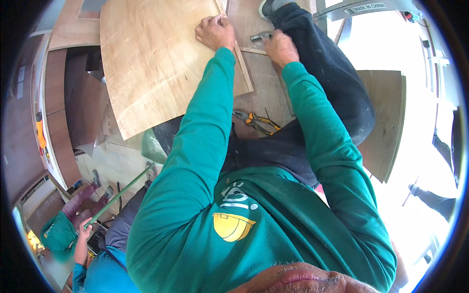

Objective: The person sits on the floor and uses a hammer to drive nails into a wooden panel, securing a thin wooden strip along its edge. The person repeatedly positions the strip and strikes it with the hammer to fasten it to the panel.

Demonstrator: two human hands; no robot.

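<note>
A light plywood panel (156, 58) lies before me, tilted toward my left, with a narrow wooden strip (243, 68) along its right edge. My left hand (215, 32) rests on the panel by that strip, its fingers curled together near the top; whatever they pinch is too small to make out. Just right of the panel, my right hand (282, 48) is closed around a hammer, its metal head (261, 36) pointing left toward the strip. Pliers (256, 121) with yellow-and-black handles lie between my legs, jaws to the left.
Stacked plywood boards (383, 119) stand beyond my right knee. A silver metal rail (366, 10) crosses the upper right. At far left, an orange-handled screwdriver (40, 131) sits on a ledge. Co-workers are at lower left, one gripping a green pole (119, 194).
</note>
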